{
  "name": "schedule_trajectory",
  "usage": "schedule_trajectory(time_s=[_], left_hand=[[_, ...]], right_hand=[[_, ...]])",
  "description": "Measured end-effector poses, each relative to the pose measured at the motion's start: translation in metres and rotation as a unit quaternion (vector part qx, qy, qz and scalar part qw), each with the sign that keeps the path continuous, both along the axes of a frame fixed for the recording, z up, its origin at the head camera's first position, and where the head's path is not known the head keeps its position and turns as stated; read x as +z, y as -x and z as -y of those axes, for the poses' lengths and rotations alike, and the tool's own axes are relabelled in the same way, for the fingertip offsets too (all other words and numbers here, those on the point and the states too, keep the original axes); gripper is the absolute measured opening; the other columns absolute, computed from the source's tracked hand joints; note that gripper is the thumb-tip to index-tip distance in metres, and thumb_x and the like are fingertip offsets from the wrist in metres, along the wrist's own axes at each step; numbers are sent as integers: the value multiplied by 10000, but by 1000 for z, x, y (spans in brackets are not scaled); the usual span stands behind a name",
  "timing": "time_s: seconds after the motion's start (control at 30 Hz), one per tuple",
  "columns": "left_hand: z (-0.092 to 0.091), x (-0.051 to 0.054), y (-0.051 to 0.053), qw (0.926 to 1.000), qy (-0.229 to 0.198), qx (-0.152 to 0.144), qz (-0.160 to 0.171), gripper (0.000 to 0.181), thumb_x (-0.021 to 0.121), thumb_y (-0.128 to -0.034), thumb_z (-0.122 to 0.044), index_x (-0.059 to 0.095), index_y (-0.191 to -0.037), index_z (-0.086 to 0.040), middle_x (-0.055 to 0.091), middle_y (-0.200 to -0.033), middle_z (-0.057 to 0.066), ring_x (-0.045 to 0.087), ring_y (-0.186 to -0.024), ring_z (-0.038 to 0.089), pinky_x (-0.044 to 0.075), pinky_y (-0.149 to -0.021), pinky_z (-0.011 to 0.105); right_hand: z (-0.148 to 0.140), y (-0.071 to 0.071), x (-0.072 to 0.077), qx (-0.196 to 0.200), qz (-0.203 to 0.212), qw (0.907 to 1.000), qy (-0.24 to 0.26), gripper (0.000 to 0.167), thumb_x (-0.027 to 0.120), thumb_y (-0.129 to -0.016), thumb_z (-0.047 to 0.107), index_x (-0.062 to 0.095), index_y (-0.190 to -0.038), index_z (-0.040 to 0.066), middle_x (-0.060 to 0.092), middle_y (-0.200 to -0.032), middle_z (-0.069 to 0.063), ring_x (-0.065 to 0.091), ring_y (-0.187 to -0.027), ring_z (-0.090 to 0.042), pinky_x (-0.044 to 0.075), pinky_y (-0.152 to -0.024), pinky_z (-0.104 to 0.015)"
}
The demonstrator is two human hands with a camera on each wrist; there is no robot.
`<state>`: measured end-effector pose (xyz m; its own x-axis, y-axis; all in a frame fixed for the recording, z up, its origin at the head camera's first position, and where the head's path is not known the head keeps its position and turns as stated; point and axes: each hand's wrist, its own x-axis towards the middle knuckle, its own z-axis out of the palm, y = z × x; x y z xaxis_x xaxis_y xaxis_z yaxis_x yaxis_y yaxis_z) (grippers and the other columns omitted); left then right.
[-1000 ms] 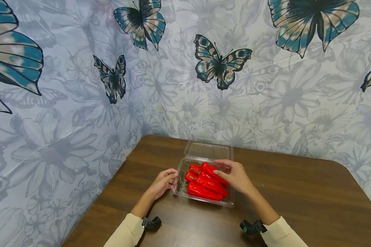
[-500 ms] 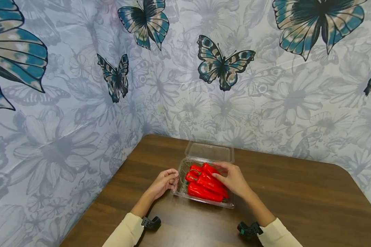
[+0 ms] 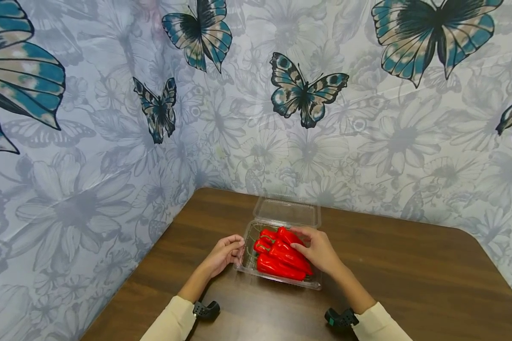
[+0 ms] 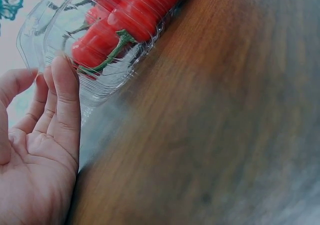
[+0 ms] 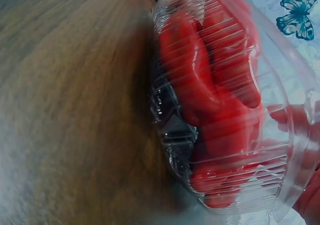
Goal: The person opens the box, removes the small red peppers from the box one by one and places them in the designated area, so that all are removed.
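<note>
Several red peppers with green stems lie side by side in a clear plastic box, its hinged lid tipped back behind it. My left hand pinches the box's left rim between thumb and fingers; the left wrist view shows that hand at the rim beside the peppers. Over the box's right part, my right hand has its thumb and fingers around the upper right pepper. Through the box wall in the right wrist view, the peppers show, with part of that hand at the right edge.
The box stands on a brown wooden table, near its back left part. A wall covering with flowers and butterflies rises behind and to the left. Both wrists carry black bands.
My right hand has shifted slightly left over the peppers, and its fingers are nearer the upper right pepper. The left hand has stayed at the rim.
</note>
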<state>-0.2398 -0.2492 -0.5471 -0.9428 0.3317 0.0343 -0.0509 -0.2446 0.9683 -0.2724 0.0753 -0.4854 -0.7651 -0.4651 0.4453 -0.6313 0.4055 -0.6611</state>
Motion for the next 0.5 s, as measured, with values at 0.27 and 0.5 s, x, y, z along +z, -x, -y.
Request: schedule_trajectory(time_s=[0.27, 0.5], left_hand=[[2, 0, -1, 10000, -6, -73, -35, 117, 468, -1072, -88, 578, -1032, -76, 592, -753, -2, 626, -614, 124, 557, -559, 238], [2, -1, 1, 10000, 50, -30, 11, 102, 474, -1071, -94, 568, -1032, -75, 594, -752, 1, 627, -605, 129, 560, -550, 244]], right_hand=[[2, 3, -6, -42, -69, 10000, -54, 436, 835, -813, 17, 701, -1228, 19, 708, -1203, -150, 695, -1076, -320, 602, -818, -434], [4, 5, -7, -85, -33, 9998, -170, 439, 835, -817, 32, 702, -1236, 31, 708, -1207, -146, 692, -1085, -317, 601, -824, -438]])
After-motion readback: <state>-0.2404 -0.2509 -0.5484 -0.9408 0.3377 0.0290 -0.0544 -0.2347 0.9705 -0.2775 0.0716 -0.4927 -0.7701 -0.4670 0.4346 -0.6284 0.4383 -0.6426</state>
